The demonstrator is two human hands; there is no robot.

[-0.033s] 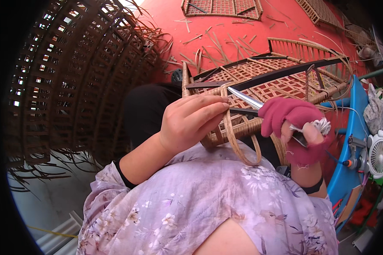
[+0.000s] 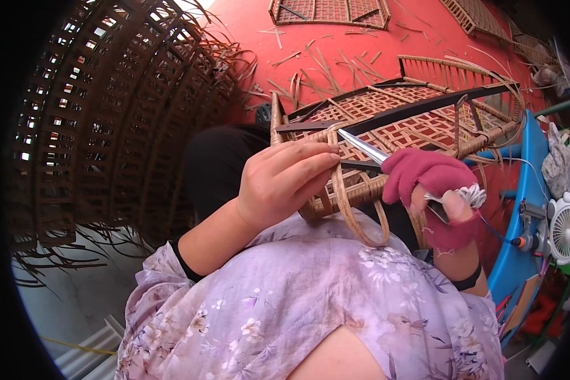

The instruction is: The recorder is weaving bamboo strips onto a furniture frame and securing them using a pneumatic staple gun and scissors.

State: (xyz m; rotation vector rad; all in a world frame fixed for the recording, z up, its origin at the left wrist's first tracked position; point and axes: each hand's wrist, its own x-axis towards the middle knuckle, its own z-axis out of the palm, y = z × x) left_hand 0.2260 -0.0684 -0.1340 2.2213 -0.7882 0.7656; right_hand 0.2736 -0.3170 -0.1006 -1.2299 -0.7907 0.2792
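My left hand (image 2: pixel 288 177) is closed, its fingers pinching a flat tan rattan strip (image 2: pixel 339 190) at the corner of a woven rattan panel (image 2: pixel 386 104). From there the strip hangs in a loop (image 2: pixel 377 240) toward my lap. My right hand (image 2: pixel 434 193), in a dark pink fingerless glove, grips a pair of scissors (image 2: pixel 365 147). White cord (image 2: pixel 472 193) is wrapped about their handle. The blades stand apart, the silver one above and the dark one below, with tips close to the strip and my left fingertips. The panel has a dark bar across it and leans near my knees.
A tall dark woven lattice (image 2: pixel 114 120) with loose strip ends stands at left. Another woven panel (image 2: pixel 329 12) lies on the red floor (image 2: pixel 285 38) among strip scraps. At right are a blue stool or table (image 2: pixel 519 209) and a small white fan (image 2: pixel 566 229).
My right hand has shifted slightly left with the scissors, and its thumb and the handle have moved. My left hand and the rattan strip stay in place.
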